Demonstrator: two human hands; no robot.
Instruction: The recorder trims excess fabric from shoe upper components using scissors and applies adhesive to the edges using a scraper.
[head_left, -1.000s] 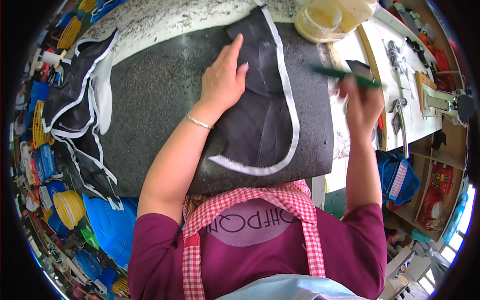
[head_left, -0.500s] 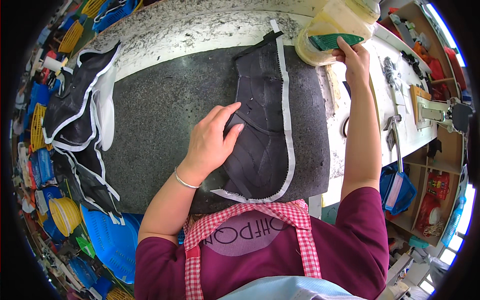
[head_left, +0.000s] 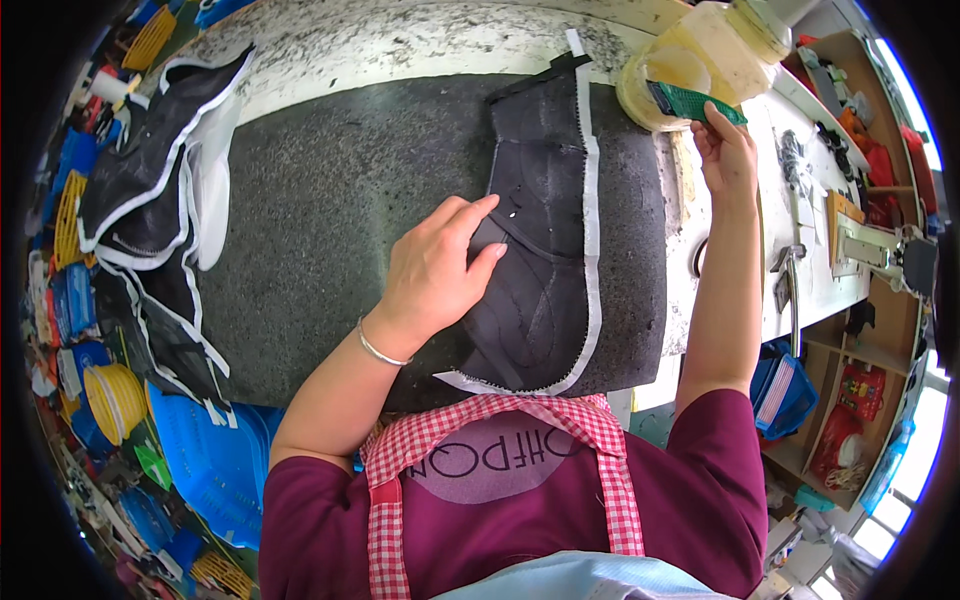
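Pressing flat on a black fabric piece (head_left: 545, 250) with open left hand (head_left: 435, 270), right hand (head_left: 725, 150) gripping a green brush (head_left: 690, 102), bristles inside a yellowish tub (head_left: 700, 60), dark mat (head_left: 330, 210) beneath.

Maroon short-sleeved top; red-and-white checked apron straps (head_left: 610, 470) over pale blue bib; thin silver bangle (head_left: 378, 350) on left wrist

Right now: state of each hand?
Left hand: open, flat on the black fabric piece.
Right hand: closed on a green brush at the glue tub.
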